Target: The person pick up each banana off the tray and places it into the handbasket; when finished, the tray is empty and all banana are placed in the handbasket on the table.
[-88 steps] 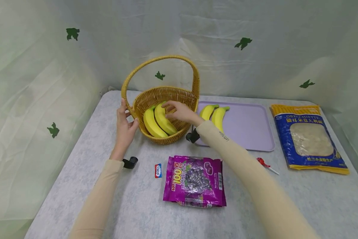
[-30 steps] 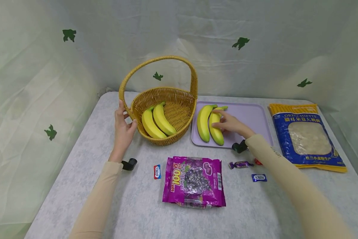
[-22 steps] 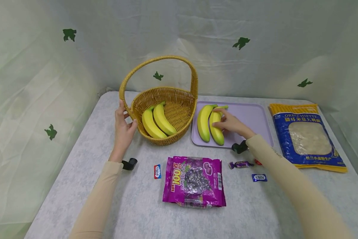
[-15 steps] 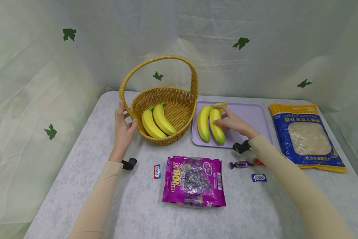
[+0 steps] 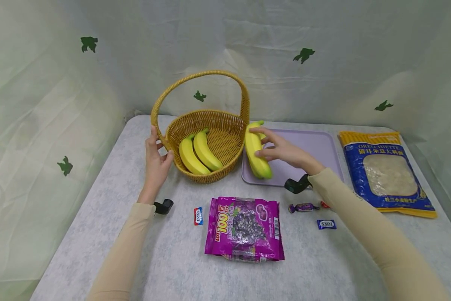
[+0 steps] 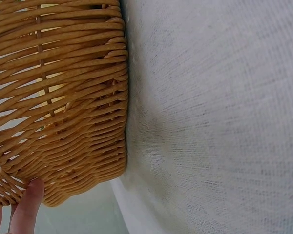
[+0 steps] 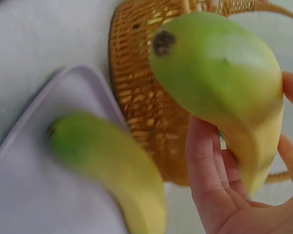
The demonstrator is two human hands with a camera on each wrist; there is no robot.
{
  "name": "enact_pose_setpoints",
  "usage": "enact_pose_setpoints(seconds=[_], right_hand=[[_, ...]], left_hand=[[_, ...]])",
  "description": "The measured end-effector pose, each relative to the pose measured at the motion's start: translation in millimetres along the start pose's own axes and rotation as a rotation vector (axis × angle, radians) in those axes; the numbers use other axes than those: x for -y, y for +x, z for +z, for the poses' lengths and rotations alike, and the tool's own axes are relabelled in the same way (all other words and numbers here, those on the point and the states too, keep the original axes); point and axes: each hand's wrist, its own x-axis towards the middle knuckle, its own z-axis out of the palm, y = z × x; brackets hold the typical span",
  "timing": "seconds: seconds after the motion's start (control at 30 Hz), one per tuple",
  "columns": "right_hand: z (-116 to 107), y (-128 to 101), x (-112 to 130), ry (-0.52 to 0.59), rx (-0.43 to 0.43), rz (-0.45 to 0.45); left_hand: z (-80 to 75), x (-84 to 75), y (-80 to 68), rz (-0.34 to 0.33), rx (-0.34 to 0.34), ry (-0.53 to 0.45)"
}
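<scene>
My right hand [image 5: 282,150] grips a yellow-green banana [image 5: 256,152] and holds it lifted at the left end of the lilac tray [image 5: 316,146], close to the wicker basket's [image 5: 210,119] right rim. The right wrist view shows this banana [image 7: 224,83] in my fingers [image 7: 210,170], with a second banana [image 7: 117,165] lying on the tray [image 7: 34,185] below. Two yellow bananas [image 5: 197,152] lie inside the basket. My left hand [image 5: 155,161] holds the basket's left rim at the foot of its handle. In the left wrist view a fingertip [image 6: 27,204] touches the weave [image 6: 58,97].
A purple candy bag [image 5: 244,228] lies near the front middle of the grey table. Small wrapped candies [image 5: 198,215] [image 5: 303,207] [image 5: 326,224] lie beside it. A blue and yellow pasta bag [image 5: 387,173] lies at the right. White cloth walls enclose the table.
My right hand left the basket, went to the tray, took hold of the right banana, and has lifted it leftward toward the basket. The left hand stayed on the rim.
</scene>
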Motion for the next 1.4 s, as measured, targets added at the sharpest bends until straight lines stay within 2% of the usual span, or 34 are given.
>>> enact_pose_setpoints(seconds=[0.37,0.6,0.97,1.23,1.4], right_hand=[[25.3,27.1,21.2,-0.013,0.051,-0.072],[37.5,52.8,31.9,-0.061,0.042,-0.088],[51.5,91.7,31.9,-0.043,-0.016,-0.094],[56.5,109.2,31.8,-0.140,-0.006,-0.059],[60.9,116.2,29.7,-0.249,0.003,-0.017]], left_hand=[[0.4,-0.5,-0.7,-0.011,-0.005,0.001],[0.5,-1.9,-1.9,-0.023,-0.002,0.004],[0.6,-3.1,-0.8,-0.001,-0.005,-0.010],[0.8,-1.8,-0.6,-0.011,-0.006,0.005],[1.0,-0.3,-0.9,-0.011,-0.008,0.014]])
